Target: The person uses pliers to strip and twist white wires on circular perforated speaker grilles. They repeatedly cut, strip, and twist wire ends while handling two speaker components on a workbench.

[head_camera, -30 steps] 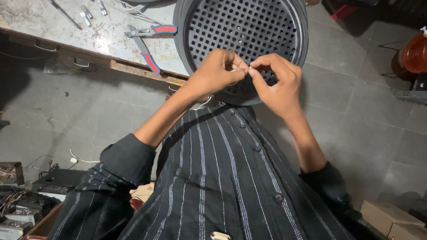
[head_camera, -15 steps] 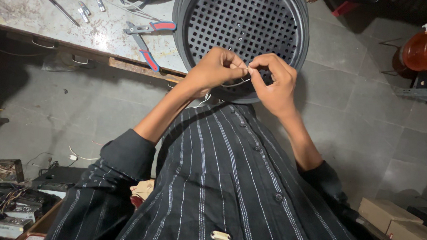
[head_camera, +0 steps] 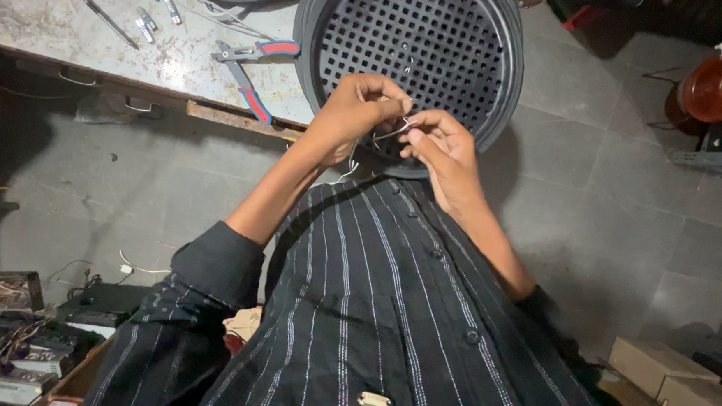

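At the frame's upper centre, our left hand [head_camera: 355, 113] and right hand [head_camera: 440, 145] have drifted slightly apart, fingertips still pinching a thin wire [head_camera: 392, 132] before the round black grille [head_camera: 419, 47].

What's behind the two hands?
A round black grille leaning off the bench. The left hand and right hand pinch a thin wire before it; they cover its lower edge.
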